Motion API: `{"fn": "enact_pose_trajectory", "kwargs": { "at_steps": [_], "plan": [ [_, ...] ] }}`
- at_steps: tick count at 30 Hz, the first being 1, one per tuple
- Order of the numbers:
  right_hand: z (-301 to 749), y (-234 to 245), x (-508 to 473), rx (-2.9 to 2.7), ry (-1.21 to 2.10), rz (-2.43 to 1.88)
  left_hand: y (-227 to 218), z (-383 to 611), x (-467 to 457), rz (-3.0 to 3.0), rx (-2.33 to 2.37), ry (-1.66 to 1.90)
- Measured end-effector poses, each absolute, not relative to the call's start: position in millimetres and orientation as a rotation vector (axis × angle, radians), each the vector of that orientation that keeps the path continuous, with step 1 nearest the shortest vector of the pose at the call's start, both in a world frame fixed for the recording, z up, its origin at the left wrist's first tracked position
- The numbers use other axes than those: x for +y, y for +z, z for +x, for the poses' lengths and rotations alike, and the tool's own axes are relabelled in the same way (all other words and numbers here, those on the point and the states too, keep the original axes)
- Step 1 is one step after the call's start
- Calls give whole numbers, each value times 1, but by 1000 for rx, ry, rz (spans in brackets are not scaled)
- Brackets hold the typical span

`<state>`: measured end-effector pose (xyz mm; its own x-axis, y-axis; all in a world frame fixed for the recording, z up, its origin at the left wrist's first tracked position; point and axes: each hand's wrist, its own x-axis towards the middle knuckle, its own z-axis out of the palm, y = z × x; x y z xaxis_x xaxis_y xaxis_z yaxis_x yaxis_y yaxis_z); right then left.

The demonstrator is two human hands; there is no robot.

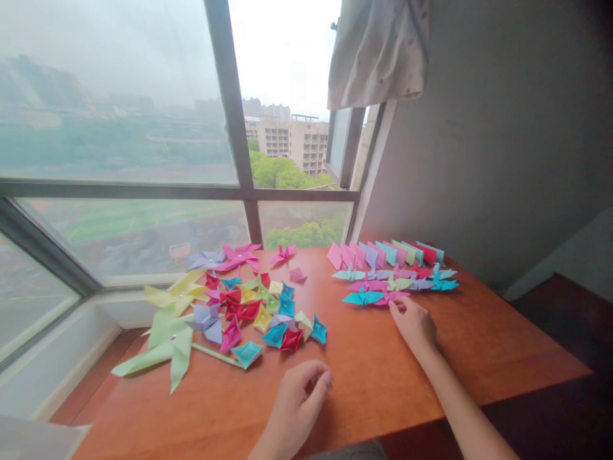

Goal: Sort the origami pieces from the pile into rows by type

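My left hand [297, 404] rests near the front edge of the wooden table [364, 370], fingers curled loosely inward with nothing in them. My right hand [412, 322] lies further out with its fingers bent down on the table, its fingertips touching a pink folded paper piece [393, 296]. Beside that piece lies a teal paper crane [363, 297], at the front of rows of coloured folded papers [390, 263]. To the left of my left hand sits a pile of small coloured origami pieces [261, 310].
Large green and yellow paper pinwheels [167, 335] lie at the table's left side, pink and purple ones [230, 257] by the window. The window frame [239, 191] runs behind the table, a grey wall [502, 147] to the right, a curtain [378, 51] above.
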<state>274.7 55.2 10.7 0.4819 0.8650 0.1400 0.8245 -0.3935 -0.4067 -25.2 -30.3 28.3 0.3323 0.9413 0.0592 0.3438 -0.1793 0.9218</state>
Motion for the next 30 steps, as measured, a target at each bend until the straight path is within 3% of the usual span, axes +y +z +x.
{"fn": "enact_pose_trajectory", "kwargs": {
  "at_steps": [20,30],
  "plan": [
    [275,-4,46,-1428,74,-2195,28,-25,-31,1709,1184,835],
    [235,-7,22,-1574,292,-1929,29,-26,-28,1564,1133,930]
  ]
}}
